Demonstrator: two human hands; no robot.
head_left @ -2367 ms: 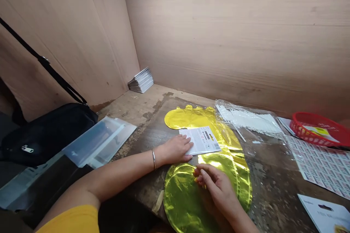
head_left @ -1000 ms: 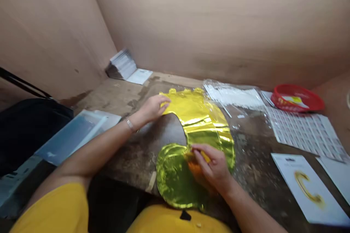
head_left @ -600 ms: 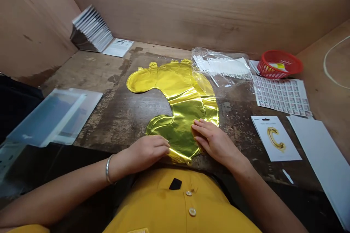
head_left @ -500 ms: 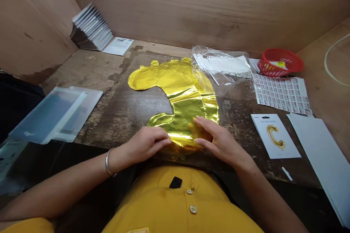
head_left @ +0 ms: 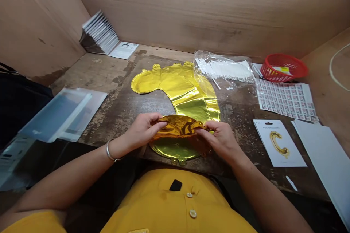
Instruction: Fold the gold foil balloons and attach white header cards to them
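A flat gold foil balloon (head_left: 179, 87) shaped like a letter C lies on the worn wooden table (head_left: 123, 102). Its near end is lifted and crumpled between both hands at the table's front edge. My left hand (head_left: 142, 129) pinches the left side of that raised fold, fingers closed on the foil. My right hand (head_left: 220, 138) pinches the right side of it in the same way. The far end of the balloon lies flat towards the back wall.
A printed card with a gold C (head_left: 279, 147) and white sheets (head_left: 325, 160) lie right. A sticker sheet (head_left: 286, 96), red basket (head_left: 283, 67) and clear bag of white sticks (head_left: 224, 69) sit behind. Clear sleeves (head_left: 61, 114) lie left; stacked cards (head_left: 100, 36) lean in the corner.
The white card went from the balloon to the back corner. Both hands came to the balloon's near end and lifted and folded it up off the table.
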